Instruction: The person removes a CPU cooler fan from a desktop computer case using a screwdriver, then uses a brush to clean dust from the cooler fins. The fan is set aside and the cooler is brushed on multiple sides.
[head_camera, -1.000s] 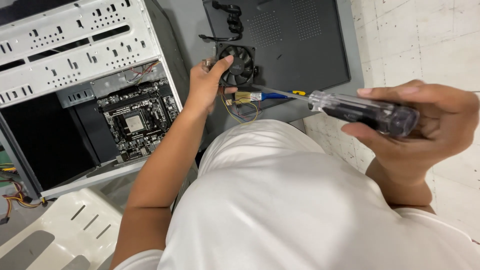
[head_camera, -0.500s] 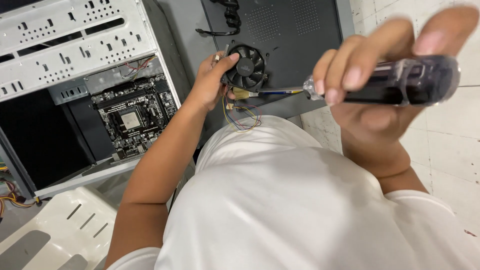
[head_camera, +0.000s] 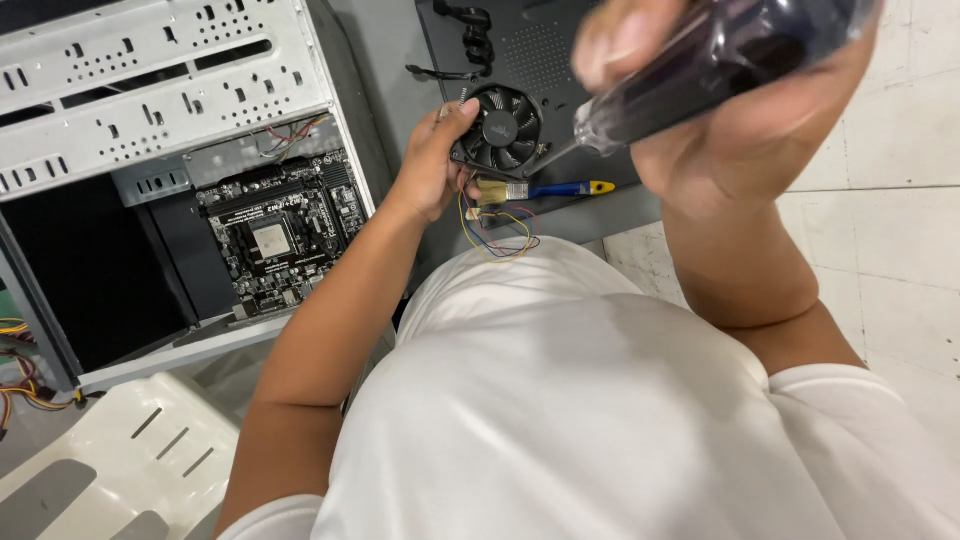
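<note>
Left hand (head_camera: 432, 165) pinches a black cooler fan (head_camera: 497, 130) at its rim, above the dark side panel (head_camera: 560, 60). Right hand (head_camera: 745, 100), fingers wrapped round a clear-handled screwdriver (head_camera: 700, 65) (blurred), points its tip at the fan; a slip could gouge the blades or snag the loose wires (head_camera: 500, 235).

The floor (head_camera: 890, 250) is pale tile with thin dark joints, bare along the right edge. A dark grey side panel (head_camera: 600, 60) lies flat on it toward the top edge, its surface perforated in places. On the panel rest a bundle of black cable ties or straps (head_camera: 475, 35) near its upper left corner and a small brush with a blue and yellow handle (head_camera: 545, 189) at its lower edge. The open computer case (head_camera: 150, 150) lies on its side at the left. A white plastic stool (head_camera: 110, 470) stands at the lower left corner.
</note>
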